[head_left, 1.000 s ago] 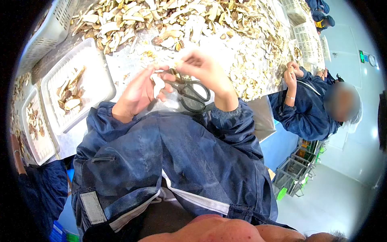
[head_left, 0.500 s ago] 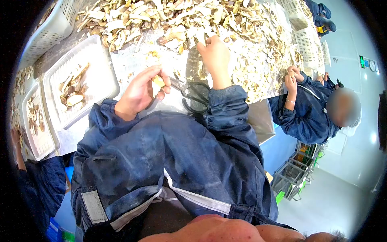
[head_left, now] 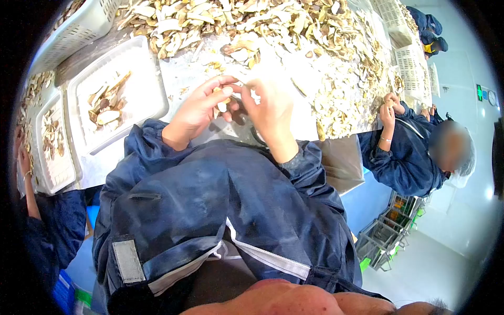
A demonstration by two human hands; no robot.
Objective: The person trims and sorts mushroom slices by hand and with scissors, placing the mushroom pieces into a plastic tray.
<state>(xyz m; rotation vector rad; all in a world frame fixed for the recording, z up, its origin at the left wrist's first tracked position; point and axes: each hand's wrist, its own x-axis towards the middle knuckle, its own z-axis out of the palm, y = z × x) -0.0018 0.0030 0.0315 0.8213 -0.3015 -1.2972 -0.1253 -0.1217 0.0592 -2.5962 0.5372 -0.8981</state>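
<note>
In the head view, a small, pale mushroom piece is held in the bent fingers of the left hand, over the near edge of the tabletop. The right hand is half curled beside it; its fingertips are blurred by glare, so what is held cannot be told. The black scissors are mostly hidden behind it. A heap of thin, curly slices is cut off at the top. Half a second ago, the heap was being reached by the right hand.
</note>
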